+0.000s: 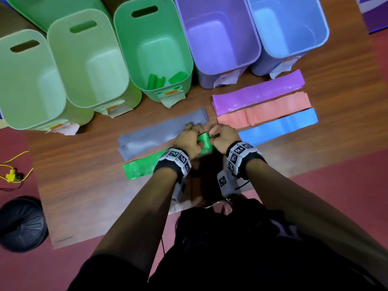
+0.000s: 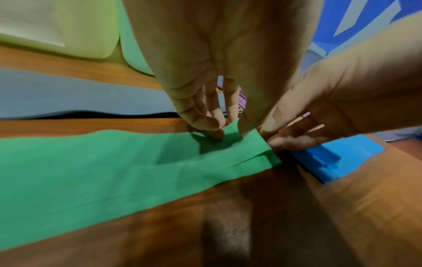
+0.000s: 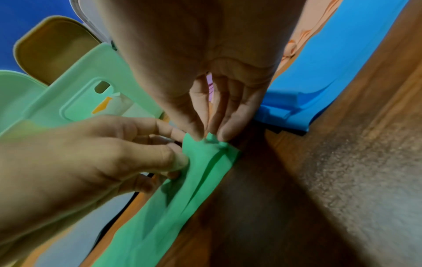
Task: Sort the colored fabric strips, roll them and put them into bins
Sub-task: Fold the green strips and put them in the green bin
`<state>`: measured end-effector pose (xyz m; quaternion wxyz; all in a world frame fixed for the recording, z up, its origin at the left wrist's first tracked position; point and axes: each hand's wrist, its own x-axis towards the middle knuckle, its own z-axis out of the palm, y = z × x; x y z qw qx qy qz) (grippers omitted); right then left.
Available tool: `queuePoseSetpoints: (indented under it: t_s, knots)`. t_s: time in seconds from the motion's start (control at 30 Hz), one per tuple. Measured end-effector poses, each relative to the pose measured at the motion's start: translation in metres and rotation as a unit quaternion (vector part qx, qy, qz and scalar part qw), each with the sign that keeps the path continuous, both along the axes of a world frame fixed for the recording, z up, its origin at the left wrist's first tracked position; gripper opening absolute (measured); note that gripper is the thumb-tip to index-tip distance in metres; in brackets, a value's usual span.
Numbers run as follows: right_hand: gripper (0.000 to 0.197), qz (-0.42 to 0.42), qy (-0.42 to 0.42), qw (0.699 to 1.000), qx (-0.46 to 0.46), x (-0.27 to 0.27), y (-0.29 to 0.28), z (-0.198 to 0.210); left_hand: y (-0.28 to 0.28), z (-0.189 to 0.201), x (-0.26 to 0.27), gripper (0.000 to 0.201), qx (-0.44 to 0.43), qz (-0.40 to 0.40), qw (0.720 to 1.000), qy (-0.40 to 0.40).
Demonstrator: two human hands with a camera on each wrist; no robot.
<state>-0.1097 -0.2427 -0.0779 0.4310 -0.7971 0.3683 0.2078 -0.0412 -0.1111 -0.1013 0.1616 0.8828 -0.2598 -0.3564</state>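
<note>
A green fabric strip lies across the wooden board, its right end lifted and folded over. My left hand pinches that end between thumb and fingers. My right hand pinches the same end from the other side. Grey, purple, pink and blue strips lie flat nearby. The dark green bin holds rolled green strips.
Two pale green bins stand at the back left, a purple bin and a blue bin at the back right. A yellow cable and a dark round object lie on the red floor, left.
</note>
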Motion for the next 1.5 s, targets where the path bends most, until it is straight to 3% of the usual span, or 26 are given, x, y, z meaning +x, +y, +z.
queuePoseSetpoints:
  t_s: [0.1, 0.27, 0.4, 0.7, 0.93, 1.03, 1.17, 1.33, 1.5]
  knots:
    - [0.022, 0.007, 0.02, 1.0, 0.01, 0.001, -0.001, -0.007, -0.006, -0.001, 0.002, 0.043, -0.008, -0.002, 1.0, 0.006]
    - [0.02, 0.048, 0.026, 0.999, 0.002, 0.006, -0.003, -0.005, -0.01, 0.004, 0.006, 0.018, -0.019, 0.007, 1.0, 0.013]
    - [0.018, 0.047, 0.021, 0.999, 0.001, 0.007, -0.002, 0.002, -0.007, 0.014, 0.013, 0.011, -0.056, 0.023, 0.998, 0.019]
    - [0.016, 0.016, -0.093, 0.995, 0.018, 0.029, 0.01, 0.036, 0.011, 0.049, 0.027, 0.018, -0.116, 0.086, 0.99, -0.003]
    - [0.017, 0.016, -0.182, 0.983, 0.036, 0.056, 0.038, 0.072, 0.051, 0.089, 0.044, 0.014, -0.191, 0.159, 0.967, -0.056]
    - [0.024, 0.008, -0.216, 0.975, 0.056, 0.068, 0.056, 0.085, 0.071, 0.106, 0.05, 0.011, -0.235, 0.178, 0.954, -0.047]
    - [0.017, 0.011, -0.257, 0.961, 0.1, 0.076, 0.077, 0.104, 0.098, 0.121, 0.059, 0.015, -0.286, 0.184, 0.94, -0.04]
    - [0.023, 0.007, -0.282, 0.954, 0.106, 0.077, 0.09, 0.118, 0.12, 0.13, 0.067, 0.02, -0.311, 0.175, 0.934, -0.024]
    - [0.023, -0.014, -0.272, 0.959, 0.076, 0.075, 0.087, 0.124, 0.118, 0.14, 0.067, 0.011, -0.34, 0.188, 0.922, -0.011]
